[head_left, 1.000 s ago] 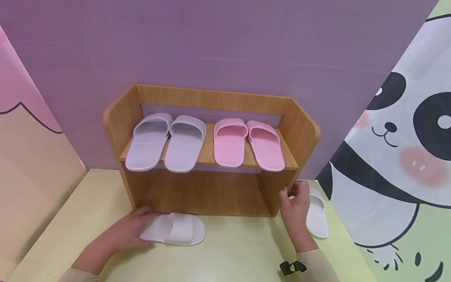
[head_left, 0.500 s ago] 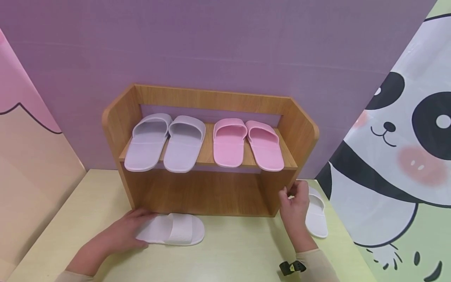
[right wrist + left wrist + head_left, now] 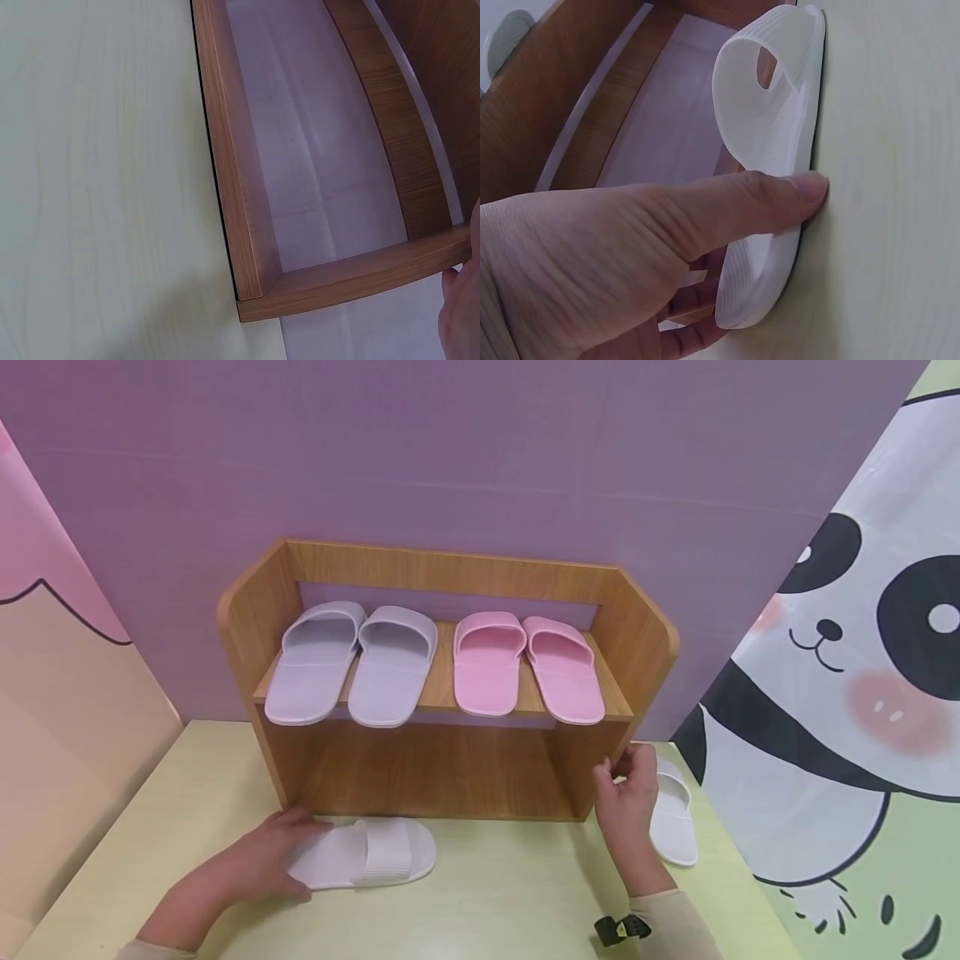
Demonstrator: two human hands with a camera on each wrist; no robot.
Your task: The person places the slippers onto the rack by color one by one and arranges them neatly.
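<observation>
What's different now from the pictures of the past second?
The left hand has slid left along the front white slipper, whose left end has swung slightly toward the person; it is still held. The right hand, wooden rack, lavender slippers and pink slippers look unchanged.

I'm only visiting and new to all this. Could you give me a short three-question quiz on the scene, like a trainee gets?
1. How many smooth lilac open-heeled slippers rest on the brown wooden rack?
2. True or false: the left hand holds one of the lilac slippers.
3. Where on the rack is the right hand: A, its left side; B, its right side; C, its back?

Key: 1. Two. 2. False; it holds a white open-toed slipper with a ribbed strap. 3. B.
</observation>
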